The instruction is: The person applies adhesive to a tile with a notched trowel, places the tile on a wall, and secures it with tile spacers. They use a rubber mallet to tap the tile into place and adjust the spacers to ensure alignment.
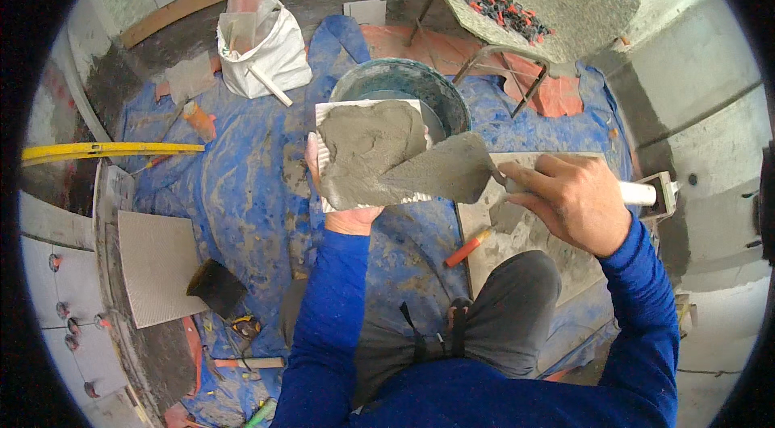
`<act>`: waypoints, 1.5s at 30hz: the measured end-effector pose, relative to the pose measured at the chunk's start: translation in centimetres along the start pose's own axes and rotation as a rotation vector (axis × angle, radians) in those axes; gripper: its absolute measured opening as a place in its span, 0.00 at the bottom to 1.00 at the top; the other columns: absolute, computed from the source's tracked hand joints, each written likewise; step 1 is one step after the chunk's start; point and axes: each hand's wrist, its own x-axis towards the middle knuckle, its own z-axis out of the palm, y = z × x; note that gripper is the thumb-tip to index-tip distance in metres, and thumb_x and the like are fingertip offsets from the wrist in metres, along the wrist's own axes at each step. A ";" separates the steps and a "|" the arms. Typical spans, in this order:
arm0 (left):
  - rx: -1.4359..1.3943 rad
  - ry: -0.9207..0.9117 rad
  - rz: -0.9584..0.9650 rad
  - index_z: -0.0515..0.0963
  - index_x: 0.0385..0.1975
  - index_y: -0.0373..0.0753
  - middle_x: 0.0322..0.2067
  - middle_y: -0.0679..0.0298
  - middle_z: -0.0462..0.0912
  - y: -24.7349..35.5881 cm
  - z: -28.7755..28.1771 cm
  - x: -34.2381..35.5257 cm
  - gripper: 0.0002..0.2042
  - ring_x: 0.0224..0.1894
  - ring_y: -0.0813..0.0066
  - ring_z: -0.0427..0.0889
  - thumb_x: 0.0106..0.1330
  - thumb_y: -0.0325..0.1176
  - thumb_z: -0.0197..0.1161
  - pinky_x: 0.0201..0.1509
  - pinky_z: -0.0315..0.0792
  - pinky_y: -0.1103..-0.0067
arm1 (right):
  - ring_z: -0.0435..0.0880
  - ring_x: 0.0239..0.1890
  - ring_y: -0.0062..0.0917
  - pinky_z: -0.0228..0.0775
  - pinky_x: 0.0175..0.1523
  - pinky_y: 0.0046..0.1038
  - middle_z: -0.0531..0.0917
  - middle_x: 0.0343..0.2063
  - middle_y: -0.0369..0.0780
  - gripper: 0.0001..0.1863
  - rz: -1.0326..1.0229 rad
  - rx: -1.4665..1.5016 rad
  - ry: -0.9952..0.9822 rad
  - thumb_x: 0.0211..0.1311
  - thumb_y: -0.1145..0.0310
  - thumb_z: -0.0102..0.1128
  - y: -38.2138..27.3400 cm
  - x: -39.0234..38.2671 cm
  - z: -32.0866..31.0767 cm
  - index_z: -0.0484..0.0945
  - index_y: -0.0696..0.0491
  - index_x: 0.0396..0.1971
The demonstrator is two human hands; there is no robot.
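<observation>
My left hand [345, 220] grips a white ribbed tile [323, 156] from underneath and its left edge, with grey mortar [359, 137] spread thickly over most of its face. My right hand [569, 202] is closed on the handle of a trowel [456, 166], whose mortar-coated blade rests on the right part of that mortar. Just behind the tile stands a dark round bucket [404, 66], its inside partly hidden by the tile.
A blue sheet [202, 210] covers the floor. Around me are a white sack [278, 49], a bench [589, 8] with clips, a board [533, 283], a yellow level [113, 150], a leaning tile [153, 258], a red-handled tool [464, 252] and walls.
</observation>
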 end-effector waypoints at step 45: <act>-0.063 -0.321 -0.317 0.57 0.77 0.43 0.78 0.54 0.55 -2.6 -0.9 1.9 0.41 0.78 0.45 0.53 0.73 0.67 0.46 0.80 0.42 0.42 | 0.78 0.27 0.19 0.72 0.35 0.25 0.79 0.25 0.34 0.21 1.001 1.194 0.600 0.78 0.50 0.55 8.7 -13.6 13.4 0.82 0.56 0.41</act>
